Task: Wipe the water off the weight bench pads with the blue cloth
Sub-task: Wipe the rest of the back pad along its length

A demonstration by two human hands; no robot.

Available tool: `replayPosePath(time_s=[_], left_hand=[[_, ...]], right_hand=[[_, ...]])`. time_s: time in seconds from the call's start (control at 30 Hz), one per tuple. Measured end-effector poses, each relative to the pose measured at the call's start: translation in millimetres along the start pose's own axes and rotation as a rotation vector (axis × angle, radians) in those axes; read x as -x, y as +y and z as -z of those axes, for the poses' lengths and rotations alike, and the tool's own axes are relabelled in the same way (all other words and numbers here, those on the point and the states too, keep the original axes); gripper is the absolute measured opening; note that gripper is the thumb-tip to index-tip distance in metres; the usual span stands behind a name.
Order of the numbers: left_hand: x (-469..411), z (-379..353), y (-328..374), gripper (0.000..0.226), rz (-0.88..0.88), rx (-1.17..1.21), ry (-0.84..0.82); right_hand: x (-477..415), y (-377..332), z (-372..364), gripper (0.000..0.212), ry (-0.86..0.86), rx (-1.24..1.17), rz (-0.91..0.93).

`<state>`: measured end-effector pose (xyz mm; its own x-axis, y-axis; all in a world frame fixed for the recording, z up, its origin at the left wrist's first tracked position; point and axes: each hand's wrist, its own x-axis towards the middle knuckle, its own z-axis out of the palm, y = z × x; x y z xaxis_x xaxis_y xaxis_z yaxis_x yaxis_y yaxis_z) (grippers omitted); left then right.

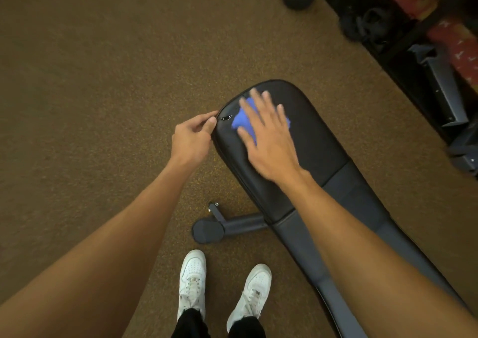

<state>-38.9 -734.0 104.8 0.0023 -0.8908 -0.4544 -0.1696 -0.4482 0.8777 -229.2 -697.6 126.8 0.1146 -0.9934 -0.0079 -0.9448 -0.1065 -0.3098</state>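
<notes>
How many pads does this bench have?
2 visible: the front pad, where the right hand presses the blue cloth, and the rear pad nearer the person. Arms may hide more.

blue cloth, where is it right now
In the head view, the blue cloth lies flat under the right hand on the bench's end pad, near the left hand at the pad's edge.

No readable text, label, brand or number on any surface in view.

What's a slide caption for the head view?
Right hand presses blue cloth on bench pad; left hand grips its edge.
</notes>
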Motion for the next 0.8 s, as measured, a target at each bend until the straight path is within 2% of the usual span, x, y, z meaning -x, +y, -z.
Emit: replayPosePath(time_s=[0.07, 0.1, 0.13, 0.27, 0.33, 0.4, 0.5, 0.57, 0.63, 0.7, 0.77, 0.8], left_hand=[[2.4, 1.0, 2.2, 0.018, 0.019, 0.063, 0.005], [3.3, 1.1, 3.6, 0.019, 0.022, 0.084, 0.003], [3.7, 1.5, 4.4, 0.020, 0.022, 0.097, -0.003], [3.1, 2.7, 5.5, 0.021, 0.031, 0.134, -0.004], [1.9, 2.1, 2.9, 0.021, 0.037, 0.136, 0.008], [2.1, 0.6, 2.1, 0.021, 0.045, 0.159, 0.020], [6.1, 1.1, 5.4, 0.025, 0.074, 0.188, 0.014], [9.5, 4.0, 7.0, 0.028, 0.109, 0.168, -0.002], [13.0, 7.7, 7.5, 0.029, 0.138, 0.108, -0.017], [15.4, 10.1, 8.6, 0.031, 0.148, 0.071, -0.017], [17.8, 8.8, 10.3, 0.034, 0.159, 0.078, -0.004], [19.0, 7.2, 11.3, 0.034, 0.166, 0.092, 0.005]], right_hand=[[28.3, 9.7, 2.4, 0.058, -0.058, 0.023, 0.179], [37.4, 19.3, 4.9, 0.058, -0.063, 0.028, 0.193], [39.8, 28.0, 8.0, 0.058, -0.052, 0.022, 0.148], [-8.8, 32.6, 10.4, 0.059, 0.055, -0.020, -0.221], [-40.7, 18.5, 6.4, 0.059, 0.068, -0.017, -0.268], [-50.7, -1.3, 2.6, 0.058, 0.041, -0.003, -0.145], [-13.8, -18.7, -3.7, 0.057, -0.035, 0.041, 0.217], [13.3, -4.3, -1.0, 0.058, -0.073, 0.051, 0.292], [15.0, 18.3, 5.1, 0.059, -0.043, 0.042, 0.191], [-8.5, 29.3, 8.1, 0.060, 0.009, 0.016, -0.028], [-38.3, 19.9, 6.5, 0.060, 0.054, -0.003, -0.201], [-47.6, 9.3, 3.6, 0.060, 0.064, 0.003, -0.223]])
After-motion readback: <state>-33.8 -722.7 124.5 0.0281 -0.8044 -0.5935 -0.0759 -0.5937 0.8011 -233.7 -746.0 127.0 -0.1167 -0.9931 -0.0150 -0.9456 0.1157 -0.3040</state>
